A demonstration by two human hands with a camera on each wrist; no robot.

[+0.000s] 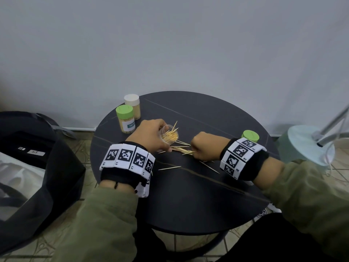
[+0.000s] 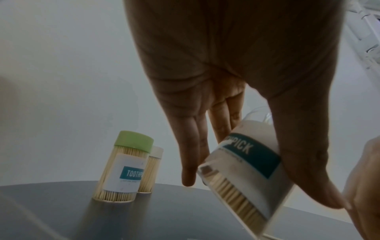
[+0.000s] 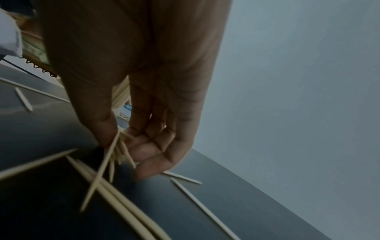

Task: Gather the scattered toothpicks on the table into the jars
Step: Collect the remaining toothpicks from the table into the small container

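My left hand (image 1: 151, 135) grips an open clear jar (image 1: 169, 136), tilted and partly filled with toothpicks; its label reads "PICK" on the jar (image 2: 244, 164) in the left wrist view. My right hand (image 1: 203, 146) pinches a small bunch of toothpicks (image 1: 186, 150) against the dark round table (image 1: 198, 195); thumb and fingers (image 3: 141, 146) close on the bunch of toothpicks (image 3: 115, 151). Loose toothpicks (image 1: 170, 168) lie near both hands, and several loose toothpicks (image 3: 197, 201) lie under the right wrist.
Two capped full jars stand at the table's back left: a green-lidded jar (image 1: 125, 119) and a white-lidded jar (image 1: 133, 105). A loose green lid (image 1: 250, 136) sits behind my right wrist. A black bag (image 1: 34, 167) is at the left, a lamp base (image 1: 306, 144) at the right.
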